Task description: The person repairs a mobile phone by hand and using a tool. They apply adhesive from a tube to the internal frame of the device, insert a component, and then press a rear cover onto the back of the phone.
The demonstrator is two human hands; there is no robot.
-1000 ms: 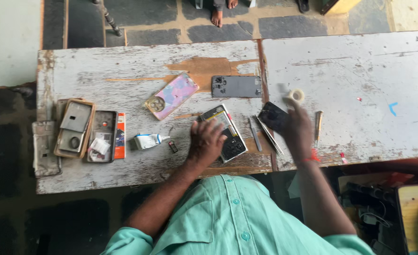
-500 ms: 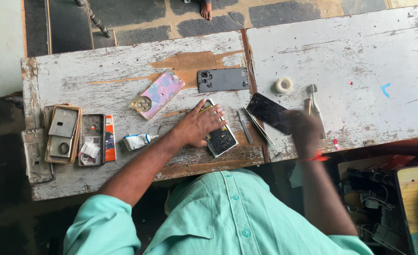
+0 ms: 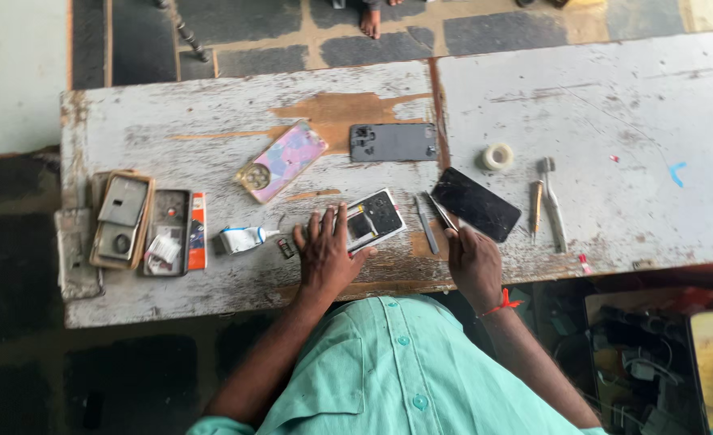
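Opened phone (image 3: 370, 220), its back off and its dark innards showing, lies tilted near the front edge of the worn white table (image 3: 211, 121). My left hand (image 3: 324, 254) rests flat beside it with the fingers spread, the fingertips touching the phone's left end and pinching nothing. My right hand (image 3: 471, 262) sits to the right of the phone, fingers drawn together around the near end of a thin metal tool (image 3: 441, 211); I cannot tell how firmly it is pinched. A second slim tool (image 3: 426, 225) lies just right of the phone, between it and my right hand.

Beyond that hand, right of the phone, is a black glass screen panel (image 3: 476, 204), lying at a slant. Further right come a small roll of tape (image 3: 497, 156) and two more hand tools (image 3: 548, 201), well apart from the phone.

Behind the phone lie a dark grey back cover (image 3: 394, 142) and, to its left, a pink marbled phone case (image 3: 284, 160).

Left of the phone a small white glue tube (image 3: 242, 239) lies on its side. Well to the left, two open trays sit side by side: a tan tray (image 3: 122, 220) holding grey flat parts, and a dark tray (image 3: 168, 232) holding small white bits, with an orange packet (image 3: 198, 230) along its right side.
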